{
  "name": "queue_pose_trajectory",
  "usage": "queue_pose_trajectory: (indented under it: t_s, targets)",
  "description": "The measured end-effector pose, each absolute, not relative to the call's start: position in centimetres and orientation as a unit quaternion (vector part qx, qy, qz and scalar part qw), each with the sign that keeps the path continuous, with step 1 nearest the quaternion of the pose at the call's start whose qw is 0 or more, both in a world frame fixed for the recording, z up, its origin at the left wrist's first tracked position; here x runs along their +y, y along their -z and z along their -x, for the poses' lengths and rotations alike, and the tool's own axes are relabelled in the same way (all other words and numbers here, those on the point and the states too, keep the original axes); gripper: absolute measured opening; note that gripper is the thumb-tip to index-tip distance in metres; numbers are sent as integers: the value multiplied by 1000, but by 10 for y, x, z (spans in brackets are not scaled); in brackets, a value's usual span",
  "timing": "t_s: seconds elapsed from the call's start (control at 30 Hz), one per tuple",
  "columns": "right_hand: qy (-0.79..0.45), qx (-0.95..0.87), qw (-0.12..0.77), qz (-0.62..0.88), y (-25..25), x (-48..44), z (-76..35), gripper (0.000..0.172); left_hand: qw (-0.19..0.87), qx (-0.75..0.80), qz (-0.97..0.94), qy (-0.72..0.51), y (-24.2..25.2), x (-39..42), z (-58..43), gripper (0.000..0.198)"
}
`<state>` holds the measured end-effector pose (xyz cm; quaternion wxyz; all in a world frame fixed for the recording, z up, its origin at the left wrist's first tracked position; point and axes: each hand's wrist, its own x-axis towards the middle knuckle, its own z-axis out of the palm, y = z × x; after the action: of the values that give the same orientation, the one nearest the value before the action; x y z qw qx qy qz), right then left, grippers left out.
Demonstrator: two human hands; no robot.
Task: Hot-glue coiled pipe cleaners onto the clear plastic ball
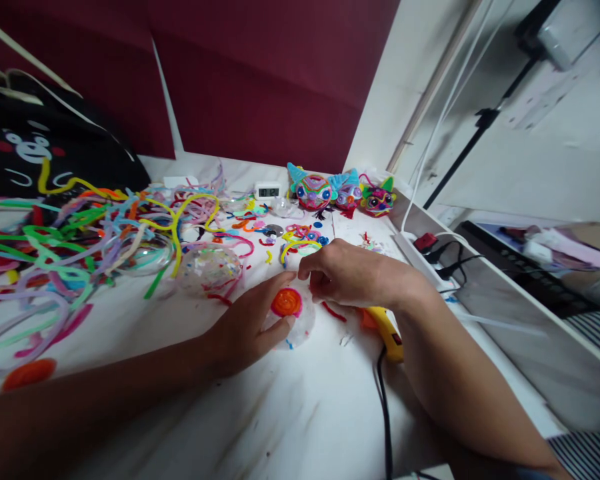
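Observation:
My left hand is curved round a clear plastic dome on the white table, thumb on the near side and fingers on the far side. Between them sits a coiled orange disc with a pink rim, lying on the dome. Just right of the disc, my right hand is closed, its fingertips drawn together beside the dome. Whatever they may pinch is too small or hidden to make out. A yellow glue gun with a black cord lies partly behind my right forearm.
A tangle of coloured pipe cleaners spreads over the left. Another clear dome lies beyond my left wrist. Several decorated animal heads stand at the back beside a small digital clock. A power strip runs along the right.

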<state>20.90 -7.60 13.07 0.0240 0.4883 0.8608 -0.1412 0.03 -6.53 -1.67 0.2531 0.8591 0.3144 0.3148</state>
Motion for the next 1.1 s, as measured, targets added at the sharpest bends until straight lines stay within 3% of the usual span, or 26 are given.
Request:
queue_pose_trajectory:
  t_s: [0.2,0.43,0.63,1.1]
  targets:
    - [133,845,22,-517,-137,-79,-213,33,208,289,-875,-329,17,-67,3,63]
    - [130,819,-10,-559,-140,-78,-221,36,64,171,-941,-285,-3,-76,4,60]
    - [122,810,-17,-573,-135,-74,-229,35,52,116,-958,-256,5,-71,3,71]
    - [117,815,-6,-568,-135,-76,-223,25,60,146,-963,-220,-1,-74,4,67]
